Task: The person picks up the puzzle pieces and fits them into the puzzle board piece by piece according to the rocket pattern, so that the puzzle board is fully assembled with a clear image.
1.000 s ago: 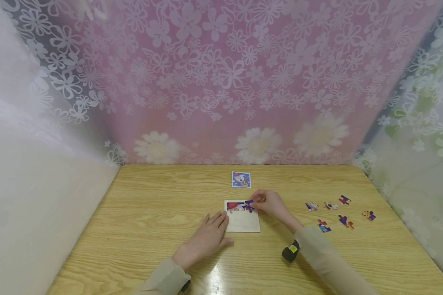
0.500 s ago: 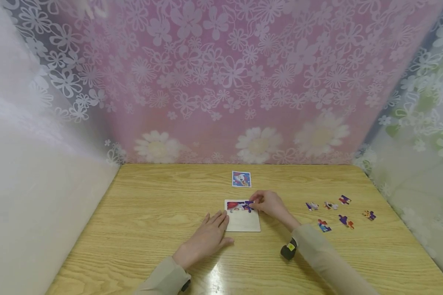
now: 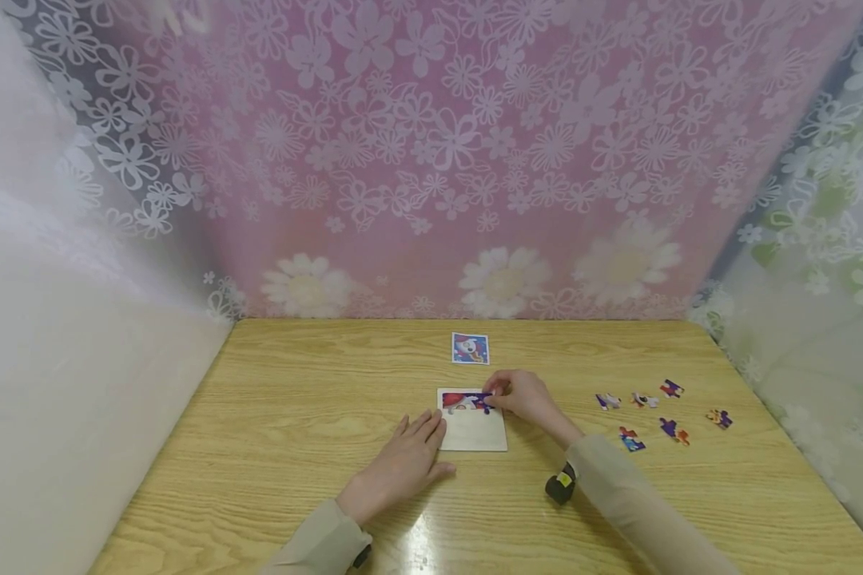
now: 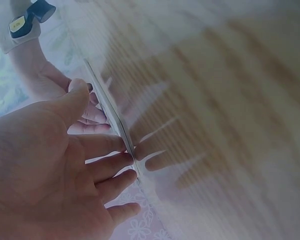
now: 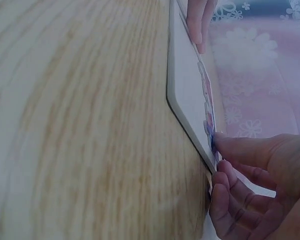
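The right hand (image 3: 523,397) rests at the far right corner of a white puzzle board (image 3: 475,435) that lies flat on the wooden table (image 3: 295,415). Its fingers (image 5: 245,150) are curled and narrow, and they pinch a purple puzzle piece (image 3: 484,401) against the board's top row; the piece sits right at the fingertips, touching the red and white pieces already laid (image 3: 459,399) just to the left of them. In the right wrist view the thumb and forefinger close on the board's edge, with the piece between them.

The left hand (image 3: 403,467) lies flat on the table, its fingers (image 4: 105,167) straight and slightly spread, holding nothing. The fingertips touch the board's near left edge.

Beyond the right hand's fingers, farther back on the table, lies a small picture card (image 3: 470,349), apart from the board. Well to the right of the right hand's fingers lie loose puzzle pieces (image 3: 647,415), scattered in two rough rows and apart from one another. A dark wrist band with a yellow mark (image 3: 561,484) sits at the cuff of the right sleeve. A flowered pink curtain (image 3: 431,160) hangs behind the table.
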The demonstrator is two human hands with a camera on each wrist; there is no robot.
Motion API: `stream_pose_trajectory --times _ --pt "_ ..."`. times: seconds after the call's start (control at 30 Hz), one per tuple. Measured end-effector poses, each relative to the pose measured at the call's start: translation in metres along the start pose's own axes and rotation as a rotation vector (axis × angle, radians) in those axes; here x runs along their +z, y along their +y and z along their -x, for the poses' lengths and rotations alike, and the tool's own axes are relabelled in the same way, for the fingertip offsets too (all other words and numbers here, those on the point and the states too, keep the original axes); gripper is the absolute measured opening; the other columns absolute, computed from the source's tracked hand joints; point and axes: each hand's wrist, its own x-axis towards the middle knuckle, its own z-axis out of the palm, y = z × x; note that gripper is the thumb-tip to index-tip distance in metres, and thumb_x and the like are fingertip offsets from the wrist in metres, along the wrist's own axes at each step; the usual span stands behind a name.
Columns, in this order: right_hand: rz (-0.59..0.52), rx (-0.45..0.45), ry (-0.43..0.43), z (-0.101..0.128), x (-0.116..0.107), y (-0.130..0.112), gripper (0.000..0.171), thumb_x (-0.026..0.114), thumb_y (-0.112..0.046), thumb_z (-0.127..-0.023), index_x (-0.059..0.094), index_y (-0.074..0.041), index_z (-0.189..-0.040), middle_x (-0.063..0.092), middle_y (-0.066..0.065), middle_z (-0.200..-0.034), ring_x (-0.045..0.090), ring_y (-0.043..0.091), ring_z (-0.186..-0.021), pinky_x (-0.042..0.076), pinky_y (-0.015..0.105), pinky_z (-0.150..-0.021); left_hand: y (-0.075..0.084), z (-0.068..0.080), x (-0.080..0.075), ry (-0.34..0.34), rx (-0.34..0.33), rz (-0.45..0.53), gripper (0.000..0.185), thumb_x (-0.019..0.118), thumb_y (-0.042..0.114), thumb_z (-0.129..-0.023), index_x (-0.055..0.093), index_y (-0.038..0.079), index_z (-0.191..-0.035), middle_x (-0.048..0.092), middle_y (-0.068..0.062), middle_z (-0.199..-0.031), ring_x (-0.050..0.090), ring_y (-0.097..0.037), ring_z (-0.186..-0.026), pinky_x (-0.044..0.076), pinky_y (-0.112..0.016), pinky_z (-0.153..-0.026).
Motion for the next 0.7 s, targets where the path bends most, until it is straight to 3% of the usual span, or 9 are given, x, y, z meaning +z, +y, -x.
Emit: stream_pose_trajectory --times 0.17,0.37,0.53,0.7 --pt "-0.028 -0.024 0.063 0.002 0.000 0.000 0.010 0.073 -0.022 -0.095 0.076 -0.013 -0.097 0.069 -0.001 -0.084 0.059 0.015 -0.075 0.047 0.026 -0.062 -0.001 0.001 -0.001 0.004 0.009 -0.002 0.071 0.047 0.048 -0.105 0.037 -0.001 -0.155 0.031 -0.016 -0.163 0.028 -0.033 -0.151 0.024 -0.054 -0.122" --pt "-0.158 -0.054 0.101 0.009 -0.003 0.007 0.016 0.068 -0.023 -0.099 0.075 -0.009 -0.102 0.072 0.005 -0.090 0.065 0.018 -0.066 0.054 0.027 -0.053 -0.001 0.001 0.000 0.003 0.005 0.008 0.071 0.048 0.047 -0.105 0.036 -0.002 -0.155 0.030 -0.017 -0.164 0.027 -0.033 -0.152 0.023 -0.055 -0.122" --pt "-0.238 -0.064 0.132 0.016 -0.010 0.016 0.019 0.067 -0.022 -0.100 0.074 -0.005 -0.107 0.073 0.012 -0.095 0.068 0.020 -0.069 0.057 0.027 -0.055 0.000 0.001 0.000 0.001 0.001 0.008 0.071 0.048 0.047 -0.105 0.036 -0.001 -0.155 0.029 -0.016 -0.164 0.027 -0.033 -0.152 0.023 -0.054 -0.123" --pt "-0.241 -0.111 0.195 0.023 -0.018 0.028 0.023 0.065 -0.026 -0.101 0.074 -0.007 -0.110 0.073 0.013 -0.104 0.072 0.024 -0.078 0.058 0.027 -0.059 0.000 0.001 0.001 -0.007 -0.001 0.013 0.072 0.048 0.048 -0.105 0.035 -0.001 -0.155 0.028 -0.016 -0.164 0.026 -0.033 -0.152 0.022 -0.054 -0.123"
